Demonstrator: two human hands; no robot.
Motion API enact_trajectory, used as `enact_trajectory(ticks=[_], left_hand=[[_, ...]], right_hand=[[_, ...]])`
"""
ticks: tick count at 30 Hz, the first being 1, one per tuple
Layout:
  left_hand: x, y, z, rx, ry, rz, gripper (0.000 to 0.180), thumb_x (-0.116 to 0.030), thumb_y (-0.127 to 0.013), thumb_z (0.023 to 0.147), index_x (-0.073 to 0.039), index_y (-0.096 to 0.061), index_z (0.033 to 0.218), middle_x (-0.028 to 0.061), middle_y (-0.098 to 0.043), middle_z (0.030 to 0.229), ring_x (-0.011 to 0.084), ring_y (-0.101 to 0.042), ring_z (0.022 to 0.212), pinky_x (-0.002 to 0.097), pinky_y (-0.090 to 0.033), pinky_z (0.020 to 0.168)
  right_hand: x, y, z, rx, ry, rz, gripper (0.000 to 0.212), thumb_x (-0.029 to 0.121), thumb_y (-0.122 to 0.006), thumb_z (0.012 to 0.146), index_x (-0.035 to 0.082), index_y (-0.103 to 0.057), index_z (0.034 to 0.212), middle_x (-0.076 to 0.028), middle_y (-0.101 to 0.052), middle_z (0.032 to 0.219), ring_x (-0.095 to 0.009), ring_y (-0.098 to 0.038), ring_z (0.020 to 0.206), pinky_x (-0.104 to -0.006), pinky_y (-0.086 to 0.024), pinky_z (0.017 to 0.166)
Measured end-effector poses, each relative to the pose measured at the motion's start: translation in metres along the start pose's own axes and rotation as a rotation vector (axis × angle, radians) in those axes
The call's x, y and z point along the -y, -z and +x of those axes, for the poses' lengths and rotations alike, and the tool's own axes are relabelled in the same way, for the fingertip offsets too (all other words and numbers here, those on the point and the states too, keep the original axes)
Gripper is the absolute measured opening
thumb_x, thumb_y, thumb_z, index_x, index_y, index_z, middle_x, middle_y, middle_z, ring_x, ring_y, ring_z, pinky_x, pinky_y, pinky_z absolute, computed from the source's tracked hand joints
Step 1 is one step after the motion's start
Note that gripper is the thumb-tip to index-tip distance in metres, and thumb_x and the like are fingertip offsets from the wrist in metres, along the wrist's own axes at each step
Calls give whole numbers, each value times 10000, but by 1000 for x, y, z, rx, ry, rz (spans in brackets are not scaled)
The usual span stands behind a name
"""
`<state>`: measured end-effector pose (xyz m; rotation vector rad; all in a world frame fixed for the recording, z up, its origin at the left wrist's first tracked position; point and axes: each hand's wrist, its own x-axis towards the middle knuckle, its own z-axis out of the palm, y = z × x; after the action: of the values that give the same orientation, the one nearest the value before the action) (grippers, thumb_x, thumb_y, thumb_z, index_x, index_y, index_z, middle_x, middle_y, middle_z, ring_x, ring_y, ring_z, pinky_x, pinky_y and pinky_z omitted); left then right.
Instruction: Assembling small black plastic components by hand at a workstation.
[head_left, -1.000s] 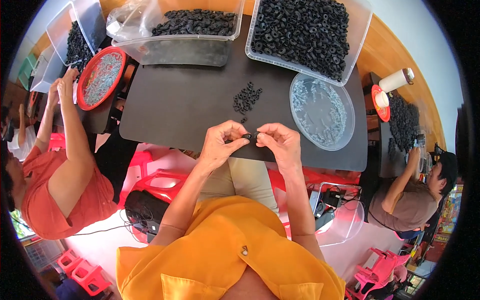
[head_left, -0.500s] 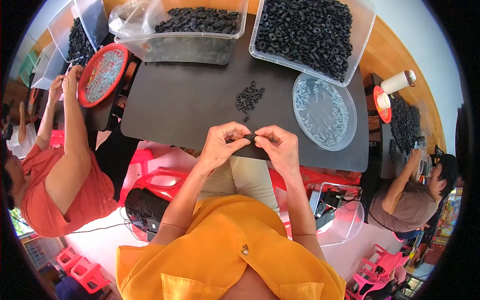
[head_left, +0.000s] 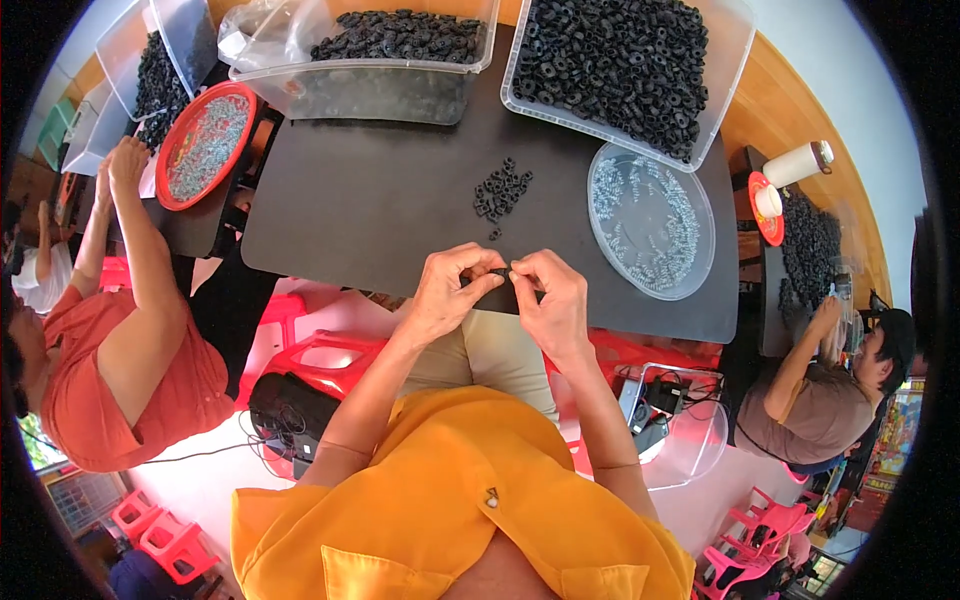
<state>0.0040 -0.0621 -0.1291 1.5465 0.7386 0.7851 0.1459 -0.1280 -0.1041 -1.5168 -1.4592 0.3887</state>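
Above the table's near edge, my left hand (head_left: pixel 450 290) pinches a small black plastic part (head_left: pixel 501 272) between thumb and fingertips. My right hand (head_left: pixel 552 305) is closed in a pinch at the right side of that part; whatever its fingertips hold is too small to make out. Just beyond my hands, a loose pile of small black ring-shaped parts (head_left: pixel 502 190) lies on the dark table (head_left: pixel 380 190). Right of the pile sits a round clear shallow tray (head_left: pixel 627 235) with many small shiny metal pieces, which look like screws.
Two clear plastic bins, one at the far left (head_left: pixel 370 95) and one at the far right (head_left: pixel 735 85), hold black parts. A co-worker in red (head_left: pixel 150 370) sits left beside a red dish (head_left: pixel 245 150) of shiny pieces; another person (head_left: pixel 815 405) works at right.
My right hand has rolled and its fingers have curled more, staying close to the black part. My left hand has barely moved. The left co-worker's hands have shifted slightly.
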Motion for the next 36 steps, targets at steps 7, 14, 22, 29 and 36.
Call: enact_trajectory(ticks=[7, 14, 22, 29, 36], left_hand=[[-2, -9, 0, -89, -20, 81, 113, 47, -627, 754, 33, -633, 865, 28, -563, 743, 75, -510, 644, 228, -433, 592], [-6, -20, 2, -181, 16, 126, 123, 18, -646, 733, 28, -633, 855, 62, -597, 718, 85, -456, 518, 254, -386, 491], [9, -26, 5, -288, 100, 20, 134, -14, -665, 727, 30, -655, 854, 20, -566, 605, 45, -392, 499, 236, -342, 455], [17, -23, 8, -321, 129, -100, 106, -13, -660, 737, 31, -657, 834, -33, -531, 609, 30, -377, 505, 221, -325, 454], [11, -22, 8, -283, 138, -161, 91, -4, -650, 757, 31, -655, 841, -32, -550, 627, 8, -387, 521, 197, -319, 458]], right_hand=[[-1, -6, 0, -27, 143, -188, 109, -95, -573, 726, -13, -530, 783, -133, -574, 734, -309, -570, 636, -365, -449, 545], [-7, -8, -8, -59, 119, -160, 175, -94, -579, 706, -26, -537, 862, -162, -560, 829, -336, -567, 755, -392, -471, 645], [-9, -25, -9, -168, 148, -179, 359, -102, -624, 640, -37, -525, 979, -180, -532, 938, -345, -540, 874, -399, -472, 745], [-7, -25, 0, -144, 186, -221, 314, -104, -616, 638, -34, -531, 932, -167, -536, 901, -333, -544, 825, -389, -475, 700], [-6, -25, 2, -154, 221, -259, 273, -99, -618, 641, -29, -527, 889, -154, -531, 850, -325, -542, 781, -388, -472, 668]])
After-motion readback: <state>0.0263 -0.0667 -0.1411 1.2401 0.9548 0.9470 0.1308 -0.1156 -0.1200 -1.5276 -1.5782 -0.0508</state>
